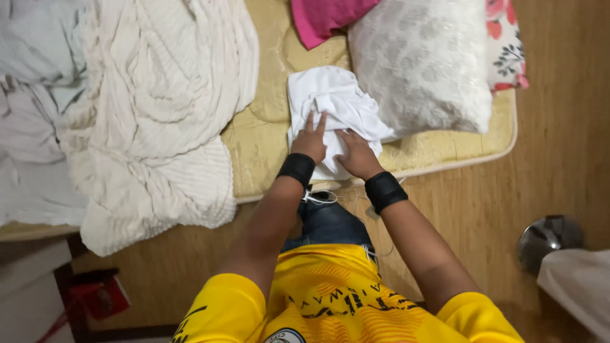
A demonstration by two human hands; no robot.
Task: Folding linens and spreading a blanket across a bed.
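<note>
- A cream ribbed blanket (159,114) lies heaped on the mattress (254,152).
- Left hand (311,141) lies flat, fingers spread, on the white cloth (333,105).
- Right hand (357,155) presses flat beside it, gripping nothing.
- A white pillow (419,63) touches the cloth's right edge.

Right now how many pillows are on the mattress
2 show. A white lace-patterned pillow lies at the mattress's right end, touching the white garment under both hands. A floral pillow peeks out behind it. The heaped blanket could hide more.
</note>
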